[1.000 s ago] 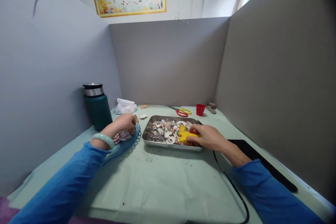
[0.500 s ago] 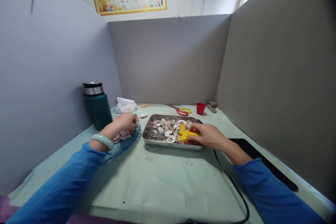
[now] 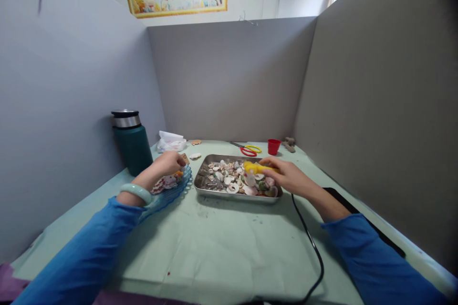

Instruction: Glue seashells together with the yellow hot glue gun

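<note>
My left hand [image 3: 169, 164] is closed over the blue glass plate [image 3: 171, 200], its fingertips pinching a small brown piece [image 3: 185, 158] whose kind I cannot make out. White, red and orange bits [image 3: 167, 183] lie on the plate, partly covered by that hand. My right hand [image 3: 284, 175] grips a yellow hot glue gun [image 3: 255, 168] above the right half of a metal tray [image 3: 236, 198]. Shells [image 3: 232, 188] of several shapes fill the tray. A black cord [image 3: 304, 224] runs from below my right hand toward the table's front.
A dark green bottle [image 3: 132, 145] stands at the left. Tissues [image 3: 171, 142], loose shells [image 3: 195, 156], scissors [image 3: 246, 148], a red cup [image 3: 274, 147] and a brown piece [image 3: 289, 144] lie along the back. A black flat pad [image 3: 372, 228] is at right. Grey panels [image 3: 229, 81] enclose the table.
My right hand has raised and turned the glue gun, uncovering shells at the tray's right end. My left hand has shifted slightly left, and the cord has moved left.
</note>
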`<action>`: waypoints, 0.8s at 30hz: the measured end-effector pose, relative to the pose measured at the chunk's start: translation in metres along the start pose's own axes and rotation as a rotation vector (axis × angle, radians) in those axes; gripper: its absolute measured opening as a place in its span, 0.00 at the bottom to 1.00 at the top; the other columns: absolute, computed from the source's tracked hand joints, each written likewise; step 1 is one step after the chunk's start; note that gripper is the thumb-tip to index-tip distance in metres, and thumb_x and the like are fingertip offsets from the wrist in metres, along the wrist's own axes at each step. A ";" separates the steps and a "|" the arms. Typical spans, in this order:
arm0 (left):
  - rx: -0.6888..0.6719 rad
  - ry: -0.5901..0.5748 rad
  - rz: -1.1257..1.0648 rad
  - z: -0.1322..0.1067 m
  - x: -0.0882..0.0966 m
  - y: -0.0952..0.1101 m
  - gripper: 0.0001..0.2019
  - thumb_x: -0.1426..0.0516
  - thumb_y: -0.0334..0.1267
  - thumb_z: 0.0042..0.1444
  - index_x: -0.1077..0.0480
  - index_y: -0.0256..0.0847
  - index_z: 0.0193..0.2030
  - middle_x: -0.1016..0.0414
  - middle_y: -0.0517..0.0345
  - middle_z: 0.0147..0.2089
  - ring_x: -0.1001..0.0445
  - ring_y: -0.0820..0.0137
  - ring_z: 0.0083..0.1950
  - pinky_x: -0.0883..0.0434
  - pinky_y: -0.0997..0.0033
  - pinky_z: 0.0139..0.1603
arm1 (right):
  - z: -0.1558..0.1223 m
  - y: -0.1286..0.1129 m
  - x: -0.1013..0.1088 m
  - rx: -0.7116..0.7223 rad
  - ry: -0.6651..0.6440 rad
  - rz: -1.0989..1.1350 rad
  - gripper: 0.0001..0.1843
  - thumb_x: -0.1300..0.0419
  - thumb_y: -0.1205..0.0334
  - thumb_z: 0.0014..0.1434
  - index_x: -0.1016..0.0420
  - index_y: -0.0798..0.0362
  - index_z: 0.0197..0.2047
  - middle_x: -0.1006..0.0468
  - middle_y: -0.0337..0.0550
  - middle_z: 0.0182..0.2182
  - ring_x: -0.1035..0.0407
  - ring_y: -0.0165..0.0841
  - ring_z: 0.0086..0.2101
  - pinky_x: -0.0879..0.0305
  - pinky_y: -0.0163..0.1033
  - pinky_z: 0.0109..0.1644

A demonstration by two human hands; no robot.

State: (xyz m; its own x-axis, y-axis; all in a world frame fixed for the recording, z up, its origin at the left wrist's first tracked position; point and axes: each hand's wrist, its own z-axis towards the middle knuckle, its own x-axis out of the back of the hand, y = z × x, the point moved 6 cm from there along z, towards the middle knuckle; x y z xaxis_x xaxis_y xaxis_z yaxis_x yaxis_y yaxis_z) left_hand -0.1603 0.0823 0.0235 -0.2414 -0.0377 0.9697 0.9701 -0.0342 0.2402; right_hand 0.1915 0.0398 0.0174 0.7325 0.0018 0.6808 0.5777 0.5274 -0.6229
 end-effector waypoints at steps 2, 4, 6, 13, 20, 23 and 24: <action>0.012 -0.004 -0.098 0.005 -0.003 -0.008 0.16 0.43 0.33 0.41 0.23 0.36 0.39 0.22 0.50 0.39 0.26 0.63 0.38 0.34 0.71 0.38 | 0.000 0.004 -0.003 -0.131 0.027 0.371 0.19 0.44 0.46 0.56 0.30 0.51 0.43 0.29 0.40 0.29 0.37 0.28 0.24 0.41 0.34 0.28; 0.006 -0.059 -0.194 0.008 -0.011 -0.013 0.18 0.43 0.34 0.41 0.24 0.35 0.42 0.22 0.50 0.40 0.26 0.64 0.38 0.33 0.72 0.38 | 0.000 0.007 -0.014 -0.247 -0.010 0.717 0.19 0.40 0.45 0.52 0.31 0.52 0.39 0.33 0.36 0.26 0.41 0.25 0.22 0.41 0.33 0.25; 0.002 -0.072 -0.197 0.010 -0.017 -0.017 0.17 0.43 0.32 0.41 0.24 0.35 0.41 0.21 0.51 0.39 0.26 0.64 0.39 0.32 0.71 0.39 | 0.000 0.008 -0.023 -0.298 -0.046 0.969 0.18 0.35 0.49 0.49 0.33 0.53 0.36 0.36 0.34 0.26 0.44 0.22 0.21 0.42 0.30 0.24; 0.007 0.099 0.081 0.003 -0.007 -0.011 0.18 0.44 0.31 0.42 0.23 0.42 0.41 0.23 0.49 0.43 0.27 0.58 0.44 0.34 0.68 0.38 | 0.006 0.013 -0.030 -0.293 0.024 1.318 0.20 0.40 0.46 0.53 0.43 0.51 0.27 0.45 0.32 0.21 0.52 0.24 0.19 0.45 0.30 0.20; 0.060 0.066 0.278 -0.008 -0.004 -0.006 0.12 0.44 0.36 0.45 0.24 0.41 0.36 0.23 0.48 0.40 0.27 0.59 0.42 0.37 0.71 0.34 | 0.003 0.009 -0.017 -0.182 0.142 1.046 0.21 0.50 0.40 0.57 0.42 0.50 0.26 0.54 0.30 0.20 0.56 0.26 0.18 0.45 0.32 0.20; 0.023 0.159 0.308 -0.010 0.007 0.008 0.13 0.46 0.37 0.48 0.25 0.42 0.40 0.24 0.48 0.44 0.28 0.61 0.42 0.38 0.72 0.34 | 0.003 0.009 -0.020 -0.169 0.139 1.063 0.17 0.48 0.44 0.58 0.34 0.49 0.39 0.50 0.30 0.20 0.54 0.25 0.18 0.45 0.31 0.21; -0.019 0.208 0.284 -0.011 0.011 0.017 0.14 0.47 0.37 0.50 0.25 0.42 0.42 0.25 0.49 0.46 0.29 0.61 0.43 0.38 0.72 0.34 | 0.003 0.009 -0.021 -0.173 0.140 1.072 0.17 0.46 0.46 0.57 0.34 0.49 0.42 0.47 0.31 0.21 0.52 0.25 0.18 0.45 0.31 0.21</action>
State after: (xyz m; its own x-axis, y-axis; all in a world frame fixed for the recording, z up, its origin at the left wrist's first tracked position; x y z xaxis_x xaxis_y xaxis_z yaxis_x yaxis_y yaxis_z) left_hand -0.1473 0.0699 0.0381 0.0361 -0.2513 0.9672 0.9991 -0.0121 -0.0405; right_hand 0.1800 0.0472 -0.0016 0.9132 0.2863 -0.2900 -0.3493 0.1835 -0.9189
